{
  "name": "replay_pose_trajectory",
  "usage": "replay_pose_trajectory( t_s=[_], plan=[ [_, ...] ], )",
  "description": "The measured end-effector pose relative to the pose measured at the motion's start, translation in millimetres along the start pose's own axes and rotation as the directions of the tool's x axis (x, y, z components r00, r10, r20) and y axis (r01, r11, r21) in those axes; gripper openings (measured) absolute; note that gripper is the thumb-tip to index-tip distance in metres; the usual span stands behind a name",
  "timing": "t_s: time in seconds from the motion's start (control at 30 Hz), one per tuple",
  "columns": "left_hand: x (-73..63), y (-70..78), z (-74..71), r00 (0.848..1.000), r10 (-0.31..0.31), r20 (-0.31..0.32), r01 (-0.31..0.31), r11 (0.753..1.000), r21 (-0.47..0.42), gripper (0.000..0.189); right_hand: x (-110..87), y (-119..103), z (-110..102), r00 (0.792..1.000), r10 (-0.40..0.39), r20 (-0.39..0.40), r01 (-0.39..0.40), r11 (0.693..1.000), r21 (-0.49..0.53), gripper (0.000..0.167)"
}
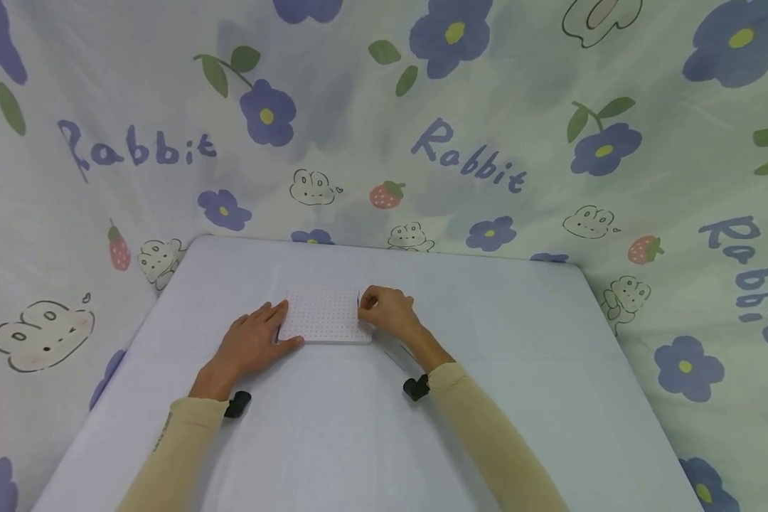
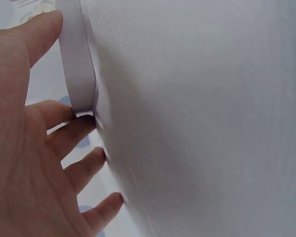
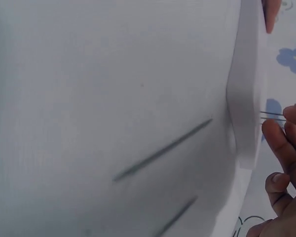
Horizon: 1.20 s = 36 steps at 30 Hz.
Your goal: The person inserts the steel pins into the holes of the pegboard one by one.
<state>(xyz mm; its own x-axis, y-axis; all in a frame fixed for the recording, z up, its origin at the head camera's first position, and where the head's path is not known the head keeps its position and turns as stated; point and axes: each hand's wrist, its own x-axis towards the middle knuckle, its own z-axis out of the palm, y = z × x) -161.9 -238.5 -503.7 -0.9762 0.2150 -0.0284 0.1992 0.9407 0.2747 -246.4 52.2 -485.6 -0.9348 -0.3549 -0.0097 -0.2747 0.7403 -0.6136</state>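
A flat white board (image 1: pixel 323 314) dotted with rows of small holes lies on the table. My left hand (image 1: pixel 251 343) rests against its left side, thumb at the near corner and fingers spread along the edge; the left wrist view shows the thumb on the board's side wall (image 2: pixel 78 59). Over the board's right edge, my right hand (image 1: pixel 389 310) pinches a thin dark metal pin (image 3: pixel 273 114) between thumb and fingertips. More than one such pin stands up from the board there, close together. The pinching fingertips (image 3: pixel 272 129) sit just above the board's surface.
Two loose thin metal rods (image 3: pixel 163 150) lie on the white-covered table (image 1: pixel 518 355) beside the board, under the right wrist. A cloth backdrop (image 1: pixel 358 107) with flowers and rabbits hangs around the table's back and sides.
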Motion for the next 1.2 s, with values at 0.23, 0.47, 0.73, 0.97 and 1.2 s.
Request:
replay_pose_trajectory(
  t_s=[0.23,0.47,0.73,0.97,1.2],
  plan=[
    [0.8,0.6,0.7,1.000,-0.006,-0.009,0.006,1.000,0.000,0.094,-10.1,9,-26,0.996,-0.005,-0.084,0.005,1.000,0.005,0.018],
    [2.5,1.0,0.2,1.000,-0.008,-0.001,0.008,1.000,0.010,0.093,-29.6,29,-53,0.988,0.067,-0.140,-0.058,0.996,0.067,0.025],
    [3.3,1.1,0.4,1.000,-0.009,0.001,0.009,1.000,0.006,0.093,-60.4,59,-71,0.978,0.145,-0.152,-0.134,0.988,0.082,0.025],
    [4.1,0.4,-0.3,1.000,-0.009,0.012,0.009,1.000,0.014,0.094,-89.1,82,-78,0.968,0.198,-0.153,-0.195,0.980,0.037,0.026],
    [5.2,0.1,1.4,1.000,-0.009,0.003,0.009,1.000,0.013,0.094,-119.1,100,-77,0.959,0.244,-0.146,-0.250,0.968,-0.019,0.026]
  ],
)
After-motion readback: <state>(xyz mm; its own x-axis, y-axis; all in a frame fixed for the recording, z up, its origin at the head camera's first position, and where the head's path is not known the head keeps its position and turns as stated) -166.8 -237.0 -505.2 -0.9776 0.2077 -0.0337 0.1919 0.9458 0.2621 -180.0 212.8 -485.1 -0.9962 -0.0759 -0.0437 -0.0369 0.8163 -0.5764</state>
